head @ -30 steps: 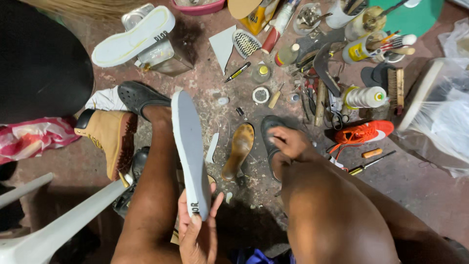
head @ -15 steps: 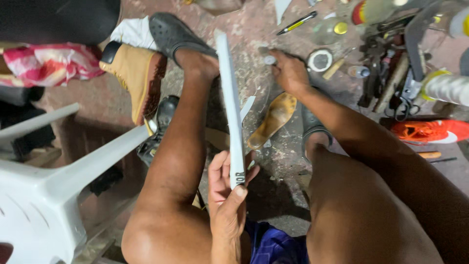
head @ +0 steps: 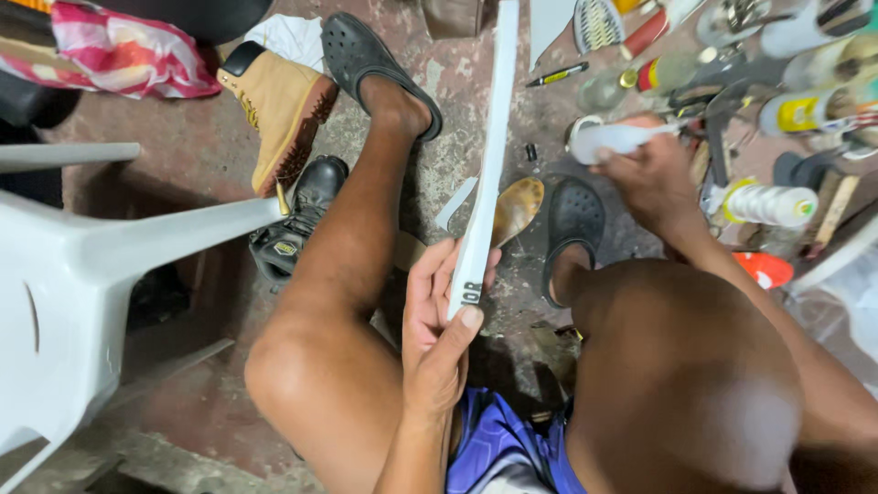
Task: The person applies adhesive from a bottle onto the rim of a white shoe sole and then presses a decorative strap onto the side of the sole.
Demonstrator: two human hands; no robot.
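Seen from the head camera, the person sits low over a stained, gritty concrete floor, bare knees spread, both feet in dark perforated clogs. The left hand is clamped on the near end of a long white shoe sole, thumb on its edge and fingers wrapped behind, so that the sole stands on edge between the legs and runs away toward the far edge of the floor. The right hand is closed around a small white bottle out over the right foot, well apart from the sole. A white plastic chair fills the left side. Beyond it stand a tan work boot and a black boot, with a red-patterned cloth at the far left corner. Bottles, tubes and tools crowd the far right.
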